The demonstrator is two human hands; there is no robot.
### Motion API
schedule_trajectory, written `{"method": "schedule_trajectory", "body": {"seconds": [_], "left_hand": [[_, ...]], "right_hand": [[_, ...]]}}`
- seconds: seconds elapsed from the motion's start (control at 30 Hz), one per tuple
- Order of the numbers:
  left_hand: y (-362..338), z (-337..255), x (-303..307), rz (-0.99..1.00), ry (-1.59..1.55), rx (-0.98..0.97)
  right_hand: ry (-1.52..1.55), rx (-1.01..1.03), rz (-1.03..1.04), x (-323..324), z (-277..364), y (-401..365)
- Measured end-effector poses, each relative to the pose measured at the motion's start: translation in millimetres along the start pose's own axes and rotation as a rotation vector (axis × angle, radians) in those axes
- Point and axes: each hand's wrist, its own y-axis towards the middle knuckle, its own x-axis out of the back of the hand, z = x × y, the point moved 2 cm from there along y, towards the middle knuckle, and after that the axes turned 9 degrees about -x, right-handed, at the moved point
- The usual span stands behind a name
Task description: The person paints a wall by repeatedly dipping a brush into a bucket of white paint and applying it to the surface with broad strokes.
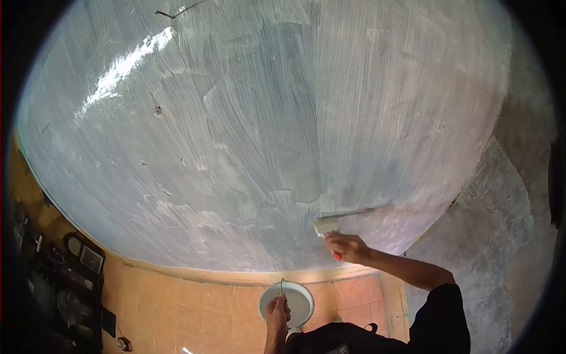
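A wide flat paintbrush [326,226] is in the grip of my right hand [352,248], its pale bristles up against the grey wall [265,118] near its lower part. The red end of the brush handle shows below my fingers. Streaky whitish brush strokes run over most of the wall, and a patch in the middle looks darker. Lower down, my left hand [277,312] is closed round the thin green handle of a white bucket [306,295]. Pale liquid fills part of the bucket; my hand and forearm hide its near left side.
Orange floor tiles [200,301] run along the foot of the wall. At the left stands a dark shelf with a fan [72,308] and a small frame [91,259]. Bare grey cement [495,206] lies to the right. A bent wire [172,15] sticks out at the top.
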Motion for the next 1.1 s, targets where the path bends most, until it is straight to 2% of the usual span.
{"method": "schedule_trajectory", "body": {"seconds": [0.03, 0.07, 0.1, 0.13, 0.2, 0.4, 0.53, 0.6, 0.67, 0.7, 0.77, 0.83, 0.97, 1.1], "left_hand": [[-0.1, 0.8, 1.0, -0.001, 0.004, 0.003], [0.9, 2.0, 2.3, 0.002, 0.004, 0.004], [1.7, 3.3, 3.2, 0.004, 0.002, 0.005], [2.1, 3.9, 4.1, 0.002, 0.003, 0.008], [3.7, 2.8, 6.2, -0.014, -0.016, 0.0], [5.4, -2.3, 6.9, -0.018, -0.048, -0.019], [8.6, -1.0, 7.4, -0.024, -0.053, -0.018], [9.4, 1.0, 8.4, -0.017, -0.061, -0.028], [9.2, -0.4, 7.7, -0.016, -0.053, -0.032], [8.8, -0.4, 6.7, -0.015, -0.044, -0.033], [9.0, 0.6, 4.5, -0.023, -0.049, -0.025], [7.5, 2.1, 3.1, -0.027, -0.048, -0.015], [8.7, 1.0, 0.8, -0.025, -0.042, -0.013], [6.6, 0.4, -0.5, -0.027, -0.037, -0.02]], "right_hand": [[-0.015, -0.082, 0.009, 4.8, -0.4, 9.4], [0.066, -0.144, -0.079, 13.3, -3.0, 21.4], [0.07, -0.295, -0.064, 15.0, -15.2, 21.1], [0.118, -0.335, -0.149, 30.3, -8.9, 42.1], [0.181, -0.356, -0.191, 56.0, -4.8, 75.8], [0.123, -0.164, -0.275, 152.2, 28.4, 181.3], [0.04, 0.087, -0.421, 219.2, 55.5, 245.4], [-0.152, 0.246, -0.506, 252.0, 70.0, 272.5], [-0.324, 0.175, -0.684, 278.7, 68.2, 285.6], [-0.324, 0.176, -0.685, 282.6, 73.0, 295.1], [-0.123, 0.442, -0.667, 281.6, 84.1, 311.6], [-0.163, 0.418, -0.705, 266.7, 57.8, 305.0], [-0.439, 0.488, -0.538, 216.8, 42.0, 267.0], [-0.375, 0.461, -0.423, 150.9, 27.2, 196.1]]}}
